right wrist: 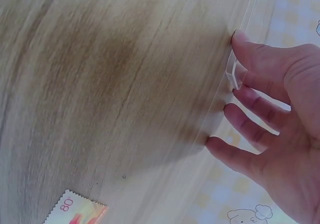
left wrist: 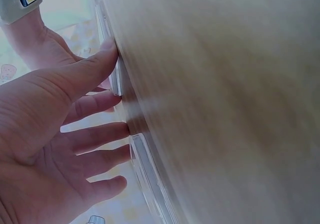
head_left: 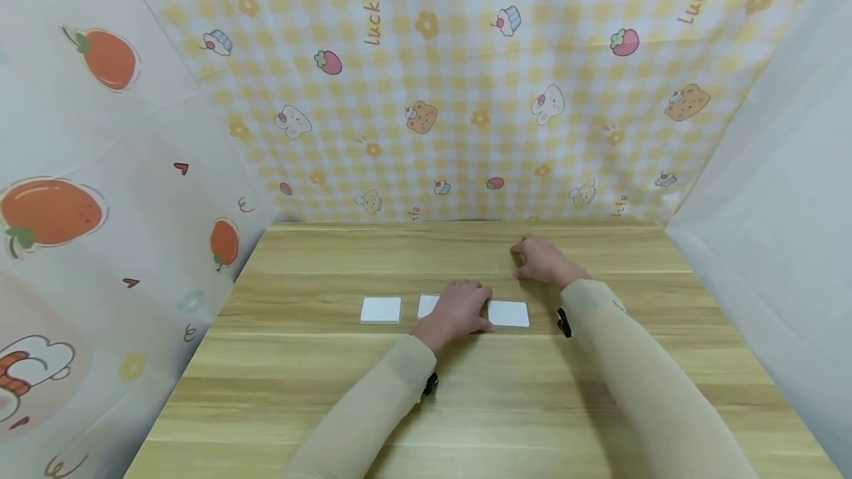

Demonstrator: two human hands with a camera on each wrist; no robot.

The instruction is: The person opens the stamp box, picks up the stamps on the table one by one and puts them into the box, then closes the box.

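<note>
Three flat clear plastic cases with white inside lie in a row: a left case (head_left: 381, 310), a middle case (head_left: 427, 305) partly hidden by my hand, and a right case (head_left: 509, 314). My left hand (head_left: 459, 307) reaches over the middle case and holds the near end of the right case between thumb and index finger; its other fingers spread beside the middle case (left wrist: 150, 179). Behind the row, my right hand (head_left: 542, 261) pinches a clear plastic piece (right wrist: 234, 73) at the tabletop, hardly visible in the head view.
A perforated stamp (right wrist: 76, 209) marked 80 lies on the wooden table (head_left: 319, 405), seen in the right wrist view. A checked cloth (head_left: 459, 80) hangs behind the table. Printed and plain white cloths flank it left and right.
</note>
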